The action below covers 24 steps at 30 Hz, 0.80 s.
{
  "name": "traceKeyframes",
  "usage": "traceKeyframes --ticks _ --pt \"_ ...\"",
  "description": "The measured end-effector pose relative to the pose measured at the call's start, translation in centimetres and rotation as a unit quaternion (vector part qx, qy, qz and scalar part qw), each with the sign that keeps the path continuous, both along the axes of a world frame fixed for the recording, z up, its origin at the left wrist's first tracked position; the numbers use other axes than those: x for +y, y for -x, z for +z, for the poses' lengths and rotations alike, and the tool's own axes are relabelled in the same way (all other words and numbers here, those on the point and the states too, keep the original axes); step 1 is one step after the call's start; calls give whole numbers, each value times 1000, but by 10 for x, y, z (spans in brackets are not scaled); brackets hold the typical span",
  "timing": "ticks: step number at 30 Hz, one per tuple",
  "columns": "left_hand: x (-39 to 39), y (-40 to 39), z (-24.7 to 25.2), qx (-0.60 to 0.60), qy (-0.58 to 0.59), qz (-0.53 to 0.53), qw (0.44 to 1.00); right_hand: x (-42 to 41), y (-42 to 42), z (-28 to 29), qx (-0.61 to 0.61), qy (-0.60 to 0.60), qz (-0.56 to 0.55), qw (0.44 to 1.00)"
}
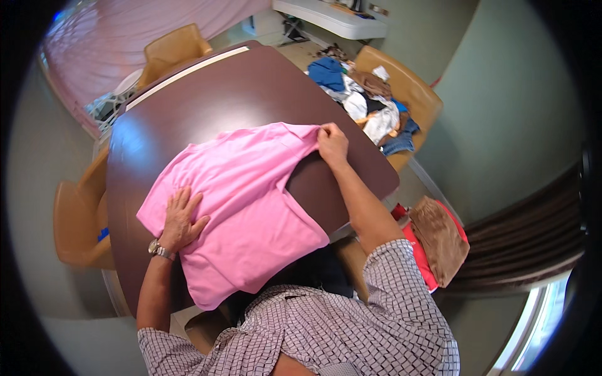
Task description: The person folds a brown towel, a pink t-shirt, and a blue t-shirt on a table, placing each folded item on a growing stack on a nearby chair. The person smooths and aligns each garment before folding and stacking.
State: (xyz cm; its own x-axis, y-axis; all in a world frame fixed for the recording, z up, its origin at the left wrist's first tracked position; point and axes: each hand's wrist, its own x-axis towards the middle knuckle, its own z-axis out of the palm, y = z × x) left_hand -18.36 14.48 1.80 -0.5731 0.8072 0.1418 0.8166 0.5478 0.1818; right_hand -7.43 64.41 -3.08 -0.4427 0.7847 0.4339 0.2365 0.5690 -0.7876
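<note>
A pink T-shirt [244, 197] lies spread over the near part of a dark brown table [225, 94], its bottom hem hanging over the near edge. My left hand [182, 221] rests flat on the shirt near its left sleeve, fingers apart. At the far right, my right hand [333, 143] pinches the end of the other sleeve between thumb and fingers. Creases run across the cloth between the two hands. A metal wristwatch [161, 249] is on my left wrist.
A tan chair [423, 98] beyond the right edge holds a heap of mixed clothes [371, 103]. Folded brown cloth [437, 239] lies on red fabric at the right. Other tan chairs stand at the left [77, 225] and far left [174, 49]. A white desk [334, 21] is at the back.
</note>
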Motion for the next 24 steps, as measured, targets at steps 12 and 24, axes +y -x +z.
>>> traceKeyframes --ticks 12,24 --pt "10 62 10 -2 -97 19 995 -71 26 48 -26 -250 159 955" --pt "21 141 -31 23 -24 125 992 -100 90 34 -382 -175 184 889"
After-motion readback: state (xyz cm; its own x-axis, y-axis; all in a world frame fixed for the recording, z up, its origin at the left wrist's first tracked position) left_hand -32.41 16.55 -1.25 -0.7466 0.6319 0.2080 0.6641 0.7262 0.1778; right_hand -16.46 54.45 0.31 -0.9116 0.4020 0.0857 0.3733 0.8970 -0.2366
